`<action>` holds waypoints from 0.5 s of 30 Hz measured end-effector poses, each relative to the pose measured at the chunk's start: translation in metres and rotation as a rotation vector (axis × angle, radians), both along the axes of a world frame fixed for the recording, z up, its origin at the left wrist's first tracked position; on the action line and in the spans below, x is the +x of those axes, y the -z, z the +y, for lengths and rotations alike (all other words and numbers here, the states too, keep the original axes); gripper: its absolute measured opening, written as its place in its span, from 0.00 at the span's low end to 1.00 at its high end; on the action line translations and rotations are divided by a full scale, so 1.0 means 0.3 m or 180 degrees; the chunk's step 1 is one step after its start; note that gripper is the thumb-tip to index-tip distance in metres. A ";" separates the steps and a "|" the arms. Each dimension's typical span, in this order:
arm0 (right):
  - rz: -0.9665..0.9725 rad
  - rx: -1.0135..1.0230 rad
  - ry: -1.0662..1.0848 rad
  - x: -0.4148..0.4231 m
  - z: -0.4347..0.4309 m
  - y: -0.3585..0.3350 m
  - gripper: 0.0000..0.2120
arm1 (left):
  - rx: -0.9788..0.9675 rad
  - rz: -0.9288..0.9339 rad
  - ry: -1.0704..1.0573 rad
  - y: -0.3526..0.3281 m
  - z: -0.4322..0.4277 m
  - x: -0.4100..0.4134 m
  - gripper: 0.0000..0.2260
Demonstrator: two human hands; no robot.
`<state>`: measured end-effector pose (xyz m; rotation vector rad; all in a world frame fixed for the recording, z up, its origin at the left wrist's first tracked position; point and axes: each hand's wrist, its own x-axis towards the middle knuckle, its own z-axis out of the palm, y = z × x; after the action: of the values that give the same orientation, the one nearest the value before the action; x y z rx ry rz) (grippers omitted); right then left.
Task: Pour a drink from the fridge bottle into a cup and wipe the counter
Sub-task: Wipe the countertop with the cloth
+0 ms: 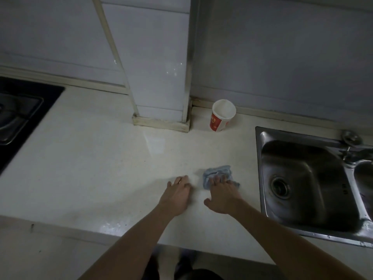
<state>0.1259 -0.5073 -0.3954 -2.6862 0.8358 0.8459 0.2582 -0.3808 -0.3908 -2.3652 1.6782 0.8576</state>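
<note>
A crumpled blue cloth [218, 172] lies on the pale counter [101, 158] near the sink. My right hand [222, 194] presses flat on the cloth's near part, fingers spread over it. My left hand [178, 194] rests palm down on the bare counter just left of the cloth, holding nothing. A red and white paper cup [222, 116] stands upright at the back against the wall, well beyond both hands. I cannot see inside it clearly. No bottle is in view.
A steel sink [302, 178] with a drain and tap fittings fills the right side. A black gas hob [22, 116] sits at the far left. A tiled pillar [159, 77] juts onto the counter beside the cup. The counter's front edge runs below my forearms.
</note>
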 end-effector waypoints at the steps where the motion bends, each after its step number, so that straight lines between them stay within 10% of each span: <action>1: -0.0022 0.0010 0.0023 0.016 -0.002 0.000 0.40 | 0.0042 -0.0027 0.0006 0.002 -0.002 -0.003 0.20; 15: -0.0152 -0.0104 0.0141 0.460 -0.232 -0.017 0.41 | 0.0473 0.0097 0.0338 0.006 -0.015 0.014 0.32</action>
<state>0.2638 -0.5770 -0.3904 -2.6939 0.9023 0.7618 0.2625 -0.3853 -0.3924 -2.1568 1.6712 0.9676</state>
